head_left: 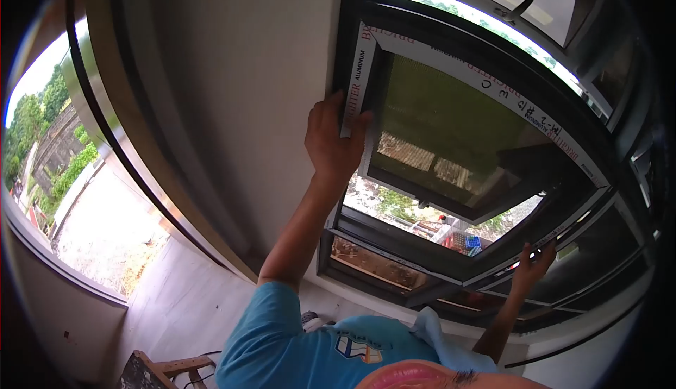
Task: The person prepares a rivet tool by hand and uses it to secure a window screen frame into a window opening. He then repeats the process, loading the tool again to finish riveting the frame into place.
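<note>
A dark window frame (486, 72) fills the right half of the head view, tilted. White protective tape printed "BRIGHTER ALUMINUM" runs along its edges, with handwritten marks on the top strip. Inside it, a smaller inner sash with a mesh screen (451, 121) stands partly swung out from the frame. My left hand (334, 135) is closed around the frame's left side, thumb on the front face. Down at the lower right, my right hand (531, 266) grips the frame's bottom edge; its fingertips are partly hidden.
Above is another open window sash with a handle (517, 10). More dark-framed panes (380, 262) lie below. A grey wall (232, 107) stands at left, beside an opening onto a bright path and greenery. A wooden stand (169, 368) is at the lower left on the pale floor (172, 297).
</note>
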{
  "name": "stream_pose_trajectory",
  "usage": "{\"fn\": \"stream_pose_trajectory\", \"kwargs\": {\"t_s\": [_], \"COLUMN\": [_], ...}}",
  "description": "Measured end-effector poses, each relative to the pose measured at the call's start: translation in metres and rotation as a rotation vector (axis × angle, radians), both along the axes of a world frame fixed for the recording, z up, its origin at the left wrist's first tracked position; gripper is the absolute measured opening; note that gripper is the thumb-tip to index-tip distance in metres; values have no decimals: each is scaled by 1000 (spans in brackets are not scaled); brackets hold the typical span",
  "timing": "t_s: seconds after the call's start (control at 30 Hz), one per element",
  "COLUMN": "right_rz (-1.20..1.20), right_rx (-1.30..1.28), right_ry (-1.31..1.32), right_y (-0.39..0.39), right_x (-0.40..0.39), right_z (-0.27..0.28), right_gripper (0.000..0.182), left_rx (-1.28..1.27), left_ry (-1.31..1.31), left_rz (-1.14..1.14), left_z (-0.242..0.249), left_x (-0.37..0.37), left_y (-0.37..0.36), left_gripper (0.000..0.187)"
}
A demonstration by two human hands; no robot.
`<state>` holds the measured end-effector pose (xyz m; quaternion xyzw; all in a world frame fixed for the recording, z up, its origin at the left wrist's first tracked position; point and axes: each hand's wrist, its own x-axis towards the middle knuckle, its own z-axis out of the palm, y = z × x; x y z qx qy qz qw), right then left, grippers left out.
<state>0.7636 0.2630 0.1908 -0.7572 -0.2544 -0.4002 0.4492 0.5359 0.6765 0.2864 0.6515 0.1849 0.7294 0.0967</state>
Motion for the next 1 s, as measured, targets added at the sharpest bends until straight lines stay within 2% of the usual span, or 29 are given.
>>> {"fn": "stream_pose_trajectory", "kwargs": {"t_s": [0.13,0.23,0.33,0.37,0.53,0.7,1.0], "right_rz": [17,-57,-75,-162,-194,-172,-132], "right_rx": [-9,-14,-23,-66,-38,0,19], "right_ry": [-42,68,57,106,64,56,73], "right_y": [-3,-4,13,18,19,12,18], "right_x": [7,8,-8,-17,-12,-6,-13], "right_z": [-6,-7,7,13,10,3,14], "right_gripper": [62,61,61,61,60,58,58], "left_rx": [7,6,1,12,31,19,40], "left_ry": [68,95,83,76,122,269,258], "left_rz": [-36,-92,-129,-127,-139,-183,-172], "left_z": [1,0,-2,0,-1,-1,-4], "left_x": [-12,-18,-18,-17,-25,-36,-33], "left_y": [7,14,19,18,21,16,14], "left_gripper": [48,49,50,51,54,59,61]}}
